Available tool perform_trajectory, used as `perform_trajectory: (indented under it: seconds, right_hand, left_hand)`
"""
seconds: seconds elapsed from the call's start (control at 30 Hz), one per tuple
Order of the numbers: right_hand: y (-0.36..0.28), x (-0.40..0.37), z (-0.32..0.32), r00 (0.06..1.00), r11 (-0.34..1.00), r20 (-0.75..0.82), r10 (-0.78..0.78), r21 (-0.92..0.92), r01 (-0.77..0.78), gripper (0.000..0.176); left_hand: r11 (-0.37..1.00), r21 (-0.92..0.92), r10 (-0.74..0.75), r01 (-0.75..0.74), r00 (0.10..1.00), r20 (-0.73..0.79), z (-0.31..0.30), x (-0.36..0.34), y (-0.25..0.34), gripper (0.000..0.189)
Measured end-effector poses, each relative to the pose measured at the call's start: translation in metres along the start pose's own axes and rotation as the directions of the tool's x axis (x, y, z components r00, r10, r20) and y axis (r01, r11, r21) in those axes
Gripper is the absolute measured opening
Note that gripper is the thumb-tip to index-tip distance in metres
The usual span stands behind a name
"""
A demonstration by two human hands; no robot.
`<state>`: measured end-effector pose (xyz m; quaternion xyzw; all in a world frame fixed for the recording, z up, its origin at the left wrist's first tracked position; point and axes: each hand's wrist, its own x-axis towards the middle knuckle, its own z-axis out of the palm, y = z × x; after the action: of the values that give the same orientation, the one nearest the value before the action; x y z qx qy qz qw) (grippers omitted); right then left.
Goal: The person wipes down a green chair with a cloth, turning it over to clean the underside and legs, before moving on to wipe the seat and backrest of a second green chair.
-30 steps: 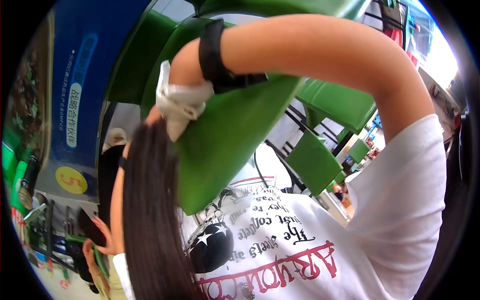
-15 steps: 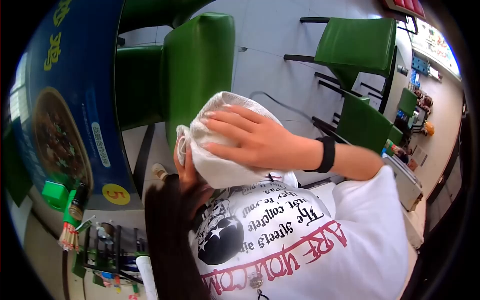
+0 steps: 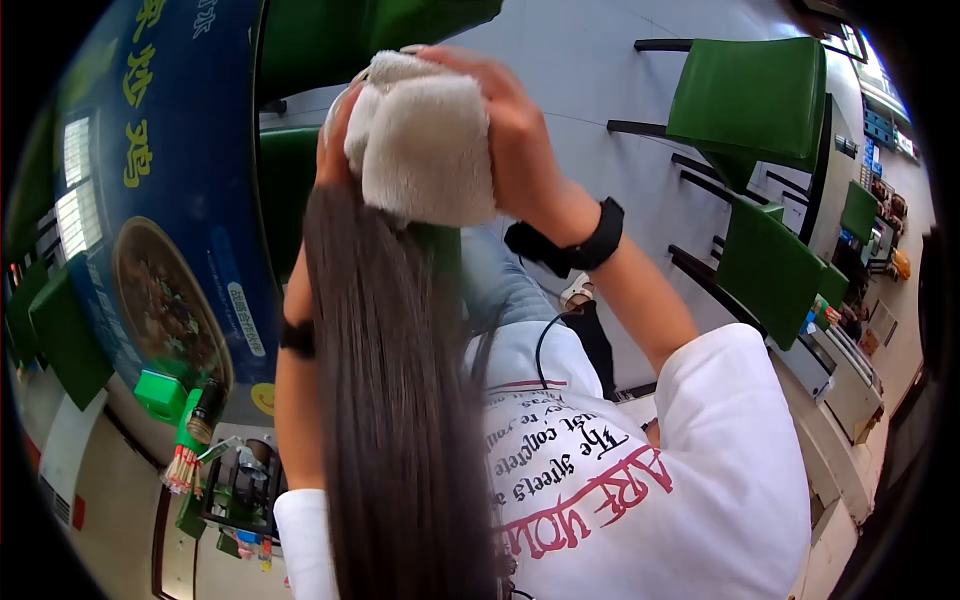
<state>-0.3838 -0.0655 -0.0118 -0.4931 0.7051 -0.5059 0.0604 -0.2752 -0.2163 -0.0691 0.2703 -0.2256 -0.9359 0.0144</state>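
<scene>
A folded white towel (image 3: pixel 428 150) is held up in front of me, bunched into a thick, compact pad. My left hand (image 3: pixel 336 145) grips its left edge, the fingers partly hidden behind the cloth. Around the right side curls my right hand (image 3: pixel 525 145), with fingers over the far top edge and a black band (image 3: pixel 598 238) on the wrist. Long dark hair (image 3: pixel 385 400) hangs below the towel and covers much of my left forearm.
A blue table (image 3: pixel 215 130) with a printed food picture stands at left, bearing a green box (image 3: pixel 160 392), a dark-topped bottle (image 3: pixel 205 410) and a bundle of sticks (image 3: pixel 185 468). Green chairs (image 3: pixel 745 100) with black legs stand on the pale tiled floor (image 3: pixel 570 70) at right.
The towel and both hands have moved up and forward, away from my chest. My right hand went from lying flat across the towel to gripping its right side; the towel looks more tightly folded.
</scene>
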Motion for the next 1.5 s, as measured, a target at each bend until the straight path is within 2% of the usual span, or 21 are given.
perform_trajectory:
  seconds: [0.07, 0.1, 0.13, 0.23, 0.3, 0.37, 0.4, 0.47, 0.53, 0.6, 0.67, 0.7, 0.77, 0.83, 0.93, 1.07, 1.17, 1.27, 1.3, 1.4, 1.5]
  right_hand:
    - [-0.002, 0.004, 0.006, 0.997, 0.995, 0.003, 0.077, 0.059, -0.077, 0.026]
    - [-0.001, -0.002, 0.009, 0.998, 0.996, 0.013, 0.059, 0.07, -0.06, 0.03]
    - [-0.008, -0.008, 0.01, 0.999, 0.999, 0.026, 0.039, 0.032, -0.04, 0.032]
    - [-0.041, -0.033, 0.018, 0.998, 0.999, 0.053, 0.019, -0.048, -0.016, 0.041]
    - [-0.062, -0.055, 0.023, 0.992, 0.994, 0.129, 0.008, -0.112, 0.006, 0.037]
    - [-0.077, -0.082, 0.036, 0.986, 0.978, 0.163, -0.034, -0.196, 0.067, 0.03]
    - [-0.091, -0.094, 0.042, 0.985, 0.973, 0.174, -0.008, -0.225, 0.047, 0.029]
    - [-0.125, -0.119, 0.054, 0.978, 0.961, 0.205, 0.041, -0.276, 0.018, 0.027]
    - [-0.148, -0.148, 0.067, 0.975, 0.936, 0.216, 0.057, -0.35, 0.022, 0.029]
    - [-0.173, -0.173, 0.079, 0.969, 0.915, 0.231, 0.083, -0.402, 0.018, 0.03]
    - [-0.187, -0.19, 0.092, 0.974, 0.905, 0.216, 0.066, -0.425, 0.033, 0.028]
    - [-0.192, -0.197, 0.098, 0.975, 0.9, 0.212, 0.061, -0.433, 0.038, 0.027]
    - [-0.205, -0.203, 0.105, 0.977, 0.89, 0.204, 0.063, -0.455, 0.037, 0.023]
    - [-0.212, -0.201, 0.108, 0.973, 0.889, 0.22, 0.065, -0.456, 0.044, 0.023]
    - [-0.217, -0.197, 0.108, 0.973, 0.899, 0.226, 0.051, -0.434, 0.054, 0.023]
    - [-0.215, -0.201, 0.103, 0.967, 0.899, 0.252, 0.032, -0.429, 0.082, 0.028]
    - [-0.223, -0.217, 0.1, 0.959, 0.904, 0.279, 0.054, -0.422, 0.072, 0.035]
    - [-0.26, -0.239, 0.102, 0.946, 0.934, 0.306, 0.111, -0.358, 0.006, 0.034]
    - [-0.27, -0.248, 0.105, 0.934, 0.931, 0.342, 0.103, -0.364, 0.031, 0.035]
    - [-0.287, -0.29, 0.133, 0.9, 0.929, 0.423, 0.11, -0.366, 0.059, 0.036]
    - [-0.327, -0.313, 0.185, 0.841, 0.968, 0.522, 0.144, -0.252, -0.009, 0.042]
  left_hand:
    - [0.999, 0.033, 0.039, -0.041, 0.998, 0.057, -0.021, 0.009, -0.006, 0.045]
    - [0.868, 0.396, 0.298, -0.3, 0.952, 0.067, -0.013, -0.013, -0.01, 0.048]
    - [0.551, 0.689, 0.51, -0.471, 0.844, 0.168, 0.009, -0.05, -0.018, 0.055]
    - [0.634, 0.7, 0.389, -0.329, 0.918, 0.078, -0.021, -0.083, -0.034, 0.069]
    - [0.511, 0.734, 0.424, -0.446, 0.874, 0.236, -0.009, -0.137, -0.048, 0.071]
    - [0.577, 0.764, 0.313, -0.287, 0.942, 0.118, -0.015, -0.172, -0.065, 0.068]
    - [0.601, 0.773, 0.253, -0.204, 0.966, 0.058, -0.018, -0.19, -0.073, 0.067]
    - [0.716, 0.671, 0.213, -0.192, 0.976, 0.053, -0.036, -0.223, -0.093, 0.062]
    - [0.721, 0.667, 0.191, -0.189, 0.979, 0.071, -0.061, -0.252, -0.116, 0.061]
    - [0.605, 0.77, 0.237, -0.203, 0.969, 0.07, -0.074, -0.281, -0.13, 0.066]
    - [0.575, 0.788, 0.255, -0.222, 0.963, 0.086, -0.085, -0.304, -0.137, 0.066]
    - [0.524, 0.81, 0.316, -0.263, 0.943, 0.102, -0.089, -0.313, -0.141, 0.064]
    - [0.536, 0.794, 0.354, -0.287, 0.93, 0.097, -0.094, -0.325, -0.149, 0.063]
    - [0.59, 0.749, 0.373, -0.301, 0.924, 0.078, -0.102, -0.329, -0.162, 0.06]
    - [0.586, 0.75, 0.397, -0.307, 0.916, 0.065, -0.106, -0.329, -0.17, 0.058]
    - [0.389, 0.843, 0.521, -0.371, 0.844, 0.131, -0.106, -0.324, -0.178, 0.059]
    - [0.334, 0.851, 0.582, -0.405, 0.799, 0.151, -0.107, -0.333, -0.19, 0.06]
    - [0.507, 0.783, 0.448, -0.361, 0.886, 0.118, -0.111, -0.372, -0.187, 0.06]
    - [0.562, 0.758, 0.388, -0.33, 0.915, 0.111, -0.116, -0.389, -0.184, 0.06]
    - [0.489, 0.823, 0.31, -0.289, 0.94, 0.146, -0.139, -0.45, -0.17, 0.062]
    - [0.432, 0.87, 0.301, -0.238, 0.947, 0.11, -0.188, -0.519, -0.166, 0.064]
